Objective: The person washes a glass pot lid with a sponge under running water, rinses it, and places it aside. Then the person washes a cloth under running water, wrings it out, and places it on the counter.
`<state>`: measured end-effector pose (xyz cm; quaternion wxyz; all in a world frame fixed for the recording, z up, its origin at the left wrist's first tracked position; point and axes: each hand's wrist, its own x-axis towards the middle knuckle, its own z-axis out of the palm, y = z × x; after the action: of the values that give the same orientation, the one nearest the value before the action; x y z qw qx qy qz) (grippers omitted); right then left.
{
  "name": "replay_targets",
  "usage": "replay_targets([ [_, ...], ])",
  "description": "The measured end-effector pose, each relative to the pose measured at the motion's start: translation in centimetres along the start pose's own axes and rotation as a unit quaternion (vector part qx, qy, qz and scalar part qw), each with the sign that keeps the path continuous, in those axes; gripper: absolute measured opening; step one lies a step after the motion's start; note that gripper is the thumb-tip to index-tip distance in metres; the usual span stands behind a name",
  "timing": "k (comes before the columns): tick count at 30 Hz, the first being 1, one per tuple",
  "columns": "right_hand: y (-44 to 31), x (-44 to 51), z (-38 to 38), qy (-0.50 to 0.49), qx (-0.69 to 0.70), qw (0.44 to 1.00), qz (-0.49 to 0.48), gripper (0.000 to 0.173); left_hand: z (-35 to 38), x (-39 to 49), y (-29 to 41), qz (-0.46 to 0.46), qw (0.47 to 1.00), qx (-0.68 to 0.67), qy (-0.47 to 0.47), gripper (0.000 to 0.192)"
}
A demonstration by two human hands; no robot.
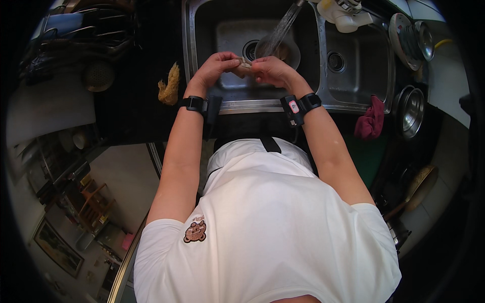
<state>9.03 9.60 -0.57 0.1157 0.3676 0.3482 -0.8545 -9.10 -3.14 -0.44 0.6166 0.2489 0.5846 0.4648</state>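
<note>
Over the left basin of a stainless steel double sink [242, 105], my left hand [219, 68] and my right hand [276, 72] meet and pinch a small pale brown piece of food [244, 65] between their fingers. Its exact kind cannot be told. Just beyond my hands, a translucent bowl [295, 53] stands in the basin beside the drain [250, 49], with brownish contents partly hidden by the water. A stream of water [281, 32] runs down into it from the faucet spout [300, 3].
A yellow loofah scrubber [170, 86] lies on the dark counter left of the sink. A dark red cloth [371, 119] hangs at the front right rim. Steel bowls [412, 113] and stacked dishes [402, 41] stand at the right. The smaller basin [350, 85] adjoins on the right.
</note>
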Motion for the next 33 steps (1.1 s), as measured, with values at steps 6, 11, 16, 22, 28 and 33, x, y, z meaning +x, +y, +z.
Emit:
replay_targets([
  [6, 0.4, 0.6, 0.9, 0.068, 0.032, 0.996, -0.050, 0.010, 0.1, 1.1, -0.5, -0.033, 0.998, -0.041, 0.020, 0.016],
  [11, 0.9, 1.3, 1.1, 0.048, 0.133, 0.987, -0.073, 0.010, 0.7, 1.5, -1.1, -0.015, 0.992, -0.104, 0.074, 0.016],
  [16, 0.5, 1.1, 1.4, 0.090, 0.078, 0.991, -0.067, 0.009, 0.9, 1.5, -0.7, -0.027, 0.993, -0.098, 0.061, 0.015],
  [22, -0.2, 0.9, 1.8, 0.143, 0.037, 0.988, -0.038, 0.013, 0.8, 1.6, -1.1, -0.062, 0.991, -0.109, 0.053, 0.017],
  [28, -0.2, 1.0, 1.0, 0.123, 0.014, 0.992, 0.008, 0.018, 0.1, 1.8, -2.2, -0.060, 0.986, -0.145, 0.058, 0.018],
  [33, -0.2, 0.8, 1.0, 0.130, 0.024, 0.991, 0.004, 0.024, 0.7, 1.8, -1.9, -0.058, 0.991, -0.120, 0.016, 0.019],
])
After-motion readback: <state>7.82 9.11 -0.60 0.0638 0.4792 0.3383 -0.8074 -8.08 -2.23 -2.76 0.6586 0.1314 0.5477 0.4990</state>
